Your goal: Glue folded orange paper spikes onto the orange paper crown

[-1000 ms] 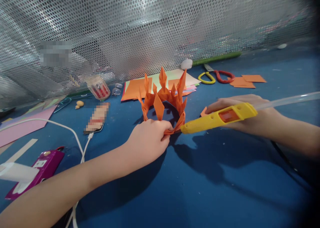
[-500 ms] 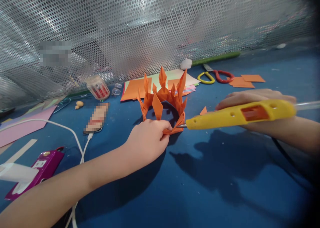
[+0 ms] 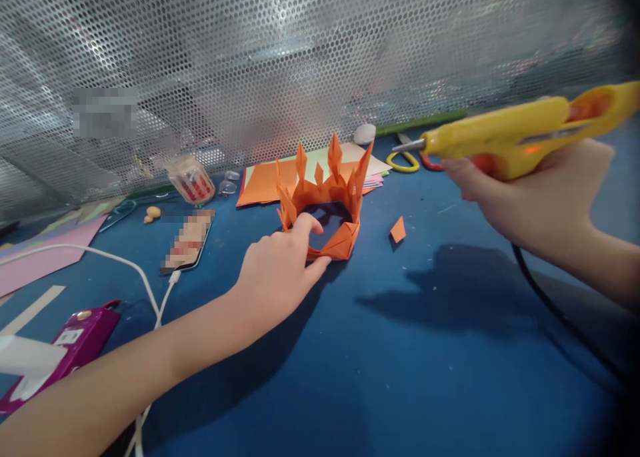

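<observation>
An orange folded-paper crown [image 3: 345, 240], ringed with pointed paper pieces, stands on the blue table. My left hand [image 3: 280, 270] is at its near left side, thumb outside and index finger curled over the rim, gripping the band. In my right hand [image 3: 545, 190], raised over the table's right side, is a yellow hot glue gun [image 3: 500, 133]. Its metal nozzle points left, apart from the crown, and a small orange light glows on its body. Between the crown and my right hand lies a small orange folded paper piece [image 3: 398, 230].
Behind the crown are stacked coloured paper sheets [image 3: 260, 183] and yellow-and-red-handled scissors [image 3: 403, 162]. To the left are a jar [image 3: 191, 180] with red contents, a phone [image 3: 187, 243] on a white cable [image 3: 145, 277], and a purple power strip [image 3: 83, 340]. A perforated metal screen [image 3: 300, 63] borders the back.
The glue gun has lifted up and away from the crown's near rim. The crown has turned, and my left hand has shifted slightly left along it. The small orange piece now shows fully.
</observation>
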A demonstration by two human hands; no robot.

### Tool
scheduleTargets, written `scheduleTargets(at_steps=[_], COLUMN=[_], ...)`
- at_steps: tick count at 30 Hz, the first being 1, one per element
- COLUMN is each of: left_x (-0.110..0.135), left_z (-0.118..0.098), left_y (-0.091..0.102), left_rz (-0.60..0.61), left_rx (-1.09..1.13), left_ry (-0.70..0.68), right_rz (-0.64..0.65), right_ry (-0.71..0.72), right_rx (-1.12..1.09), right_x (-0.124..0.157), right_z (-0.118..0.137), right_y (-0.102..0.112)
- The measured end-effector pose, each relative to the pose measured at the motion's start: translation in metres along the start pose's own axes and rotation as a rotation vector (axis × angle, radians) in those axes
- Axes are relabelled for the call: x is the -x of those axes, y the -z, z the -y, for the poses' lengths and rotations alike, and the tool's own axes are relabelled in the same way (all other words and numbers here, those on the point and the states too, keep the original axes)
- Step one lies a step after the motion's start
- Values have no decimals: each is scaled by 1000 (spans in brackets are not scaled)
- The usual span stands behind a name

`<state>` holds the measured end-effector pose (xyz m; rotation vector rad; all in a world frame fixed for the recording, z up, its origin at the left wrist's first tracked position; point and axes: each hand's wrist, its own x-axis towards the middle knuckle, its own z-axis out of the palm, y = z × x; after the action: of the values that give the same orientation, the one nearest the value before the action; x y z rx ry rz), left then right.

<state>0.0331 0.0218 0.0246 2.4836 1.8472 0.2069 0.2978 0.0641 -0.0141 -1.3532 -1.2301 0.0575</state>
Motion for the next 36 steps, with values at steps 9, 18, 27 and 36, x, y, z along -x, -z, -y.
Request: scheduleTargets(at_steps=[9,18,27,36], left_x=[22,21,13,5], left_z=[4,-5,-7,-1], left_y=[-29,-27,-29,-33], left_rz=[-302,261,479,561], left_rx=[288,873,1198,1286], left_ry=[-591,-442,-41,-28], right_rz=[219,492,467,304], right_ry=[-551,-930,-1039,-1045], right_rx=[-268,-371,-405,-515], right_x=[-14,-1,10,9], right_z=[2,12,27,28], right_y=[-12,-21,-19,-19])
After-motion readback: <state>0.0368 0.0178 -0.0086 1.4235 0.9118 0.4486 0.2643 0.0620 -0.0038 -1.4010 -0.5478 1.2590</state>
